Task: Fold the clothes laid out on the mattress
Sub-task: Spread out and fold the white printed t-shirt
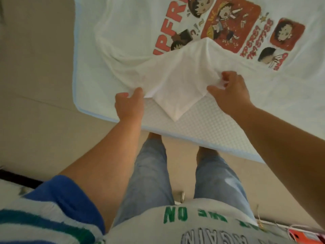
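The fingers of 2 hands, the left hand [129,103] and the right hand [230,92], pinched the near edge of 1 white T-shirt [177,81], lifting a peaked flap over its red cartoon print, the shirt lying spread on 1 white blue-edged mattress [197,125].

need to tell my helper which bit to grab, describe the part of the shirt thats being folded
On the white mattress lies a white t-shirt with red cartoon prints. Its near edge is lifted into a plain white flap, pinched between the left hand and right hand. Unlike the rest, it is raised, unprinted, and ends in a point toward the mattress edge.
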Tool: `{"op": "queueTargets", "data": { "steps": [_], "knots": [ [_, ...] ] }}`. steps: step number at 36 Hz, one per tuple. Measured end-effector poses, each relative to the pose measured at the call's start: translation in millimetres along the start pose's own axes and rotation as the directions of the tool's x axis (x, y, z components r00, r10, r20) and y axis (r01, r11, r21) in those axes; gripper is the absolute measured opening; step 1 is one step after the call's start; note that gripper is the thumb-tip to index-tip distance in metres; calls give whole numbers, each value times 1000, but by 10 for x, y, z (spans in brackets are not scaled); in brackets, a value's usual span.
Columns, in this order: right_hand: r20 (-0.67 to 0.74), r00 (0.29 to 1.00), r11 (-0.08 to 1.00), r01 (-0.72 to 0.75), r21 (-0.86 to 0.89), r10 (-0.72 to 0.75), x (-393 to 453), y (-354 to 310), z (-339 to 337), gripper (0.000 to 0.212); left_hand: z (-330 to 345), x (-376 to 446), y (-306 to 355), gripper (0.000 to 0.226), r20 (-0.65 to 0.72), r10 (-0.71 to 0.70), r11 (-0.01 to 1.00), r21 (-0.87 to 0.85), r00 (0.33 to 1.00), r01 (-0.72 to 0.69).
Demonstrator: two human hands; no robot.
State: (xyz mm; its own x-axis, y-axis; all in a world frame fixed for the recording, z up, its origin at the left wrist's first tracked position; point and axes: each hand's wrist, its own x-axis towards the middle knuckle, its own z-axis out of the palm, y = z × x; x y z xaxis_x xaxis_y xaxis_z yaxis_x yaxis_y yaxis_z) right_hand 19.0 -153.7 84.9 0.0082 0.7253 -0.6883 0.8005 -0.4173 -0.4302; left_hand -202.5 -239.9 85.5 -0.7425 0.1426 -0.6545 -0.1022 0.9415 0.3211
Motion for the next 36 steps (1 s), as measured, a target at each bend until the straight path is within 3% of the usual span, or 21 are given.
{"op": "queueTargets", "data": {
  "steps": [2,5,8,10,13,15,18,22,27,30,32,34,36],
  "knots": [
    [-35,996,996,-82,46,84,77,-145,91,58,-51,30,24,32,208,-108,979,-146,972,140],
    [-30,981,971,-183,155,189,141,-331,139,47,-107,68,88,26,500,-193,863,-323,844,389],
    [-15,972,957,-230,179,236,150,-471,146,21,-141,169,134,19,613,-204,761,-391,764,517],
    [16,963,943,-265,203,267,132,-555,143,14,-183,221,191,16,620,-208,754,-391,756,528],
    [91,942,856,-331,397,322,94,-702,103,14,-266,327,297,8,546,-145,840,-373,825,394],
    [148,926,725,-364,585,346,89,-807,47,19,-332,389,440,5,540,-45,857,-411,841,310],
    [177,936,579,-329,746,303,132,-950,-57,23,-375,496,797,6,555,98,859,-465,826,211],
    [191,947,442,-292,848,260,356,-1124,-177,28,-255,716,1391,10,536,245,939,-339,808,-59],
    [208,924,278,-302,912,320,695,-1295,-161,18,-110,1029,1822,13,636,191,980,-171,747,-104],
    [198,910,255,-303,918,365,801,-1308,-97,33,-105,1146,1934,13,591,227,973,-161,774,-164],
    [194,902,260,-308,915,385,810,-1309,-57,37,-181,1203,1909,12,457,349,937,-139,819,-321],
    [185,901,297,-315,902,392,803,-1301,-35,39,-310,1244,1782,7,325,456,880,-24,828,-475],
    [178,903,338,-321,885,392,771,-1278,-25,40,-464,1275,1553,12,232,505,829,139,831,-542]
  ]
}}
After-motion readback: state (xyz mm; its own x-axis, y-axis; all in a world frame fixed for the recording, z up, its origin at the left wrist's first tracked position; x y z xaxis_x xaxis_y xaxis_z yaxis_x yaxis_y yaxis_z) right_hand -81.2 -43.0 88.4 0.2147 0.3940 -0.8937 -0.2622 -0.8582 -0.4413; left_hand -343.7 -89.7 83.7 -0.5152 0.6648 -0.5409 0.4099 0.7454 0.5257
